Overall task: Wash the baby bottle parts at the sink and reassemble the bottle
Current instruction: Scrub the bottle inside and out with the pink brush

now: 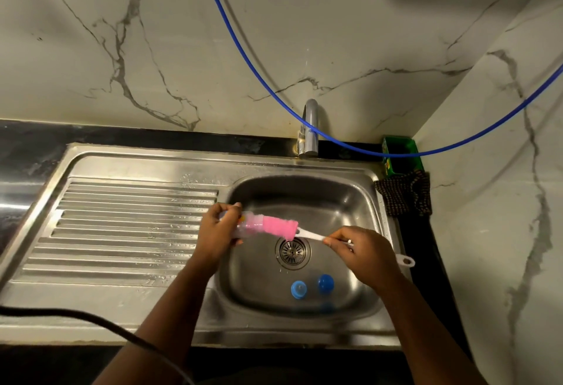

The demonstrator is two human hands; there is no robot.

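Currently scrubbing stage: left hand (217,232) grips the bottle (243,226) over the sink (304,195), right hand (362,250) pinches the brush (280,227) handle, pink head partly inside. Two blue parts (310,285) lie near in the basin, seemingly unwashed. I judge rinsing and reassembly all remain

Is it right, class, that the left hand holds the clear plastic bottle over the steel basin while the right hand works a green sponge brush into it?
Not quite: the head view shows the sponge brush is pink, not green. The left hand holds the clear plastic bottle over the steel basin, and the right hand works the brush into it.
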